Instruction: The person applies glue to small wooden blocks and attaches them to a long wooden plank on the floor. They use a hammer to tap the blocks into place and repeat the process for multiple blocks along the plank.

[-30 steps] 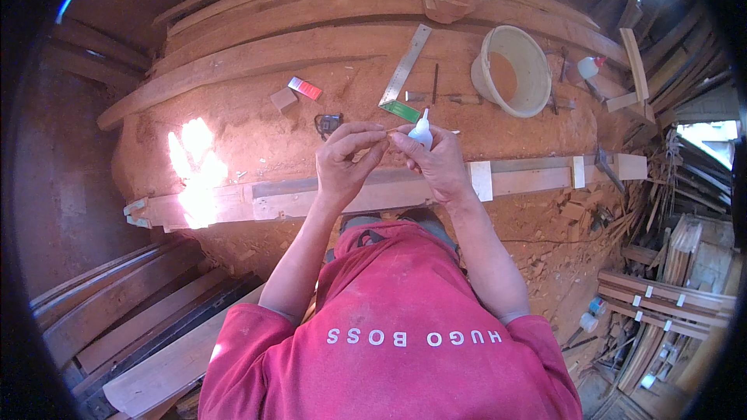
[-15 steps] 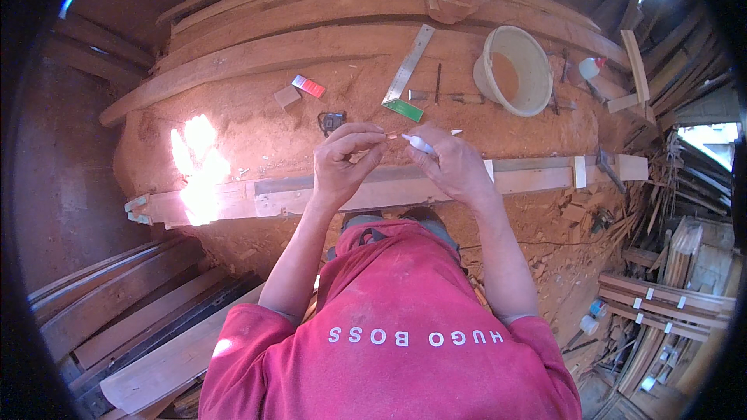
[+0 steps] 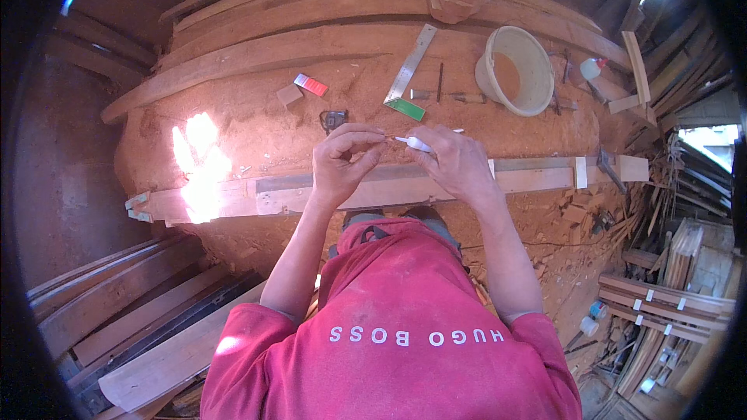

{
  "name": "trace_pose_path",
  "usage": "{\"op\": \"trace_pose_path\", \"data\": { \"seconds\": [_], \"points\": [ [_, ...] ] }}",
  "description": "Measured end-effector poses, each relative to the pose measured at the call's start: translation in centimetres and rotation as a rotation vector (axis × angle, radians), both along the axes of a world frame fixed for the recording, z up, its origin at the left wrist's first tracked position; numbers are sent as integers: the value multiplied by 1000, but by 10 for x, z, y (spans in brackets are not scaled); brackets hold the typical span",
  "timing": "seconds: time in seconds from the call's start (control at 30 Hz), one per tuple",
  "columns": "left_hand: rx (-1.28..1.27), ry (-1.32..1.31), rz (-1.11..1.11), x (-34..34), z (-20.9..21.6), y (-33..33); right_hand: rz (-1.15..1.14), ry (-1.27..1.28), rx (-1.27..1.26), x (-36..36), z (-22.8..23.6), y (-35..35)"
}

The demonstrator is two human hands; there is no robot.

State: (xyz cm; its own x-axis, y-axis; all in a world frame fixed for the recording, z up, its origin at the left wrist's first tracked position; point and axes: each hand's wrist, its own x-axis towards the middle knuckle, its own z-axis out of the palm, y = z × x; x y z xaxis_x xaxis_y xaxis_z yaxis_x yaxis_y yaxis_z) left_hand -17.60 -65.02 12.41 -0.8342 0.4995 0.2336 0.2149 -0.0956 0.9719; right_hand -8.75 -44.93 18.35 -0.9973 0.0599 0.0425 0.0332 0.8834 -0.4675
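My left hand (image 3: 342, 162) is closed in a pinch on a small brown sliver of wood (image 3: 390, 138), which is partly hidden by the fingertips. Opposite it, my right hand (image 3: 461, 165) grips a small white glue bottle (image 3: 418, 144) with a narrow nozzle. The bottle lies almost level, its nozzle pointing left at the sliver; whether the two touch is too small to tell. Below both hands runs a long wooden beam (image 3: 373, 190) along the near edge of the dusty bench. A black tape measure (image 3: 334, 119) lies just beyond my left hand.
Farther back on the bench are a try square (image 3: 410, 70) with a green handle, a red-and-white box (image 3: 310, 84), a wood block (image 3: 289, 96) and a chisel (image 3: 467, 98). A white bucket (image 3: 485, 78) stands at the right. Long boards (image 3: 257, 66) line the far side.
The glue bottle's nozzle has shifted slightly left, closer to the wood sliver, and the bottle lies more level. My left hand has hardly moved.
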Motion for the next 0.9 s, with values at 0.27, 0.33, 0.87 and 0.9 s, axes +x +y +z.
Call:
{"op": "trace_pose_path", "data": {
  "seconds": [0.27,0.33,0.87,0.9],
  "points": [
    [143,-87,-17,-2,-7,2,4,35,-67,-4,-11,-8],
    [113,-163,-11,-1,-4,3,4,56,-99,-6,-11,-12],
    [15,-246,61,-9,12,4,-80,40,-69,-7,-12,-23],
    [14,-255,65,-10,12,2,-87,-23,-66,-8,-7,-25]
  ]
}}
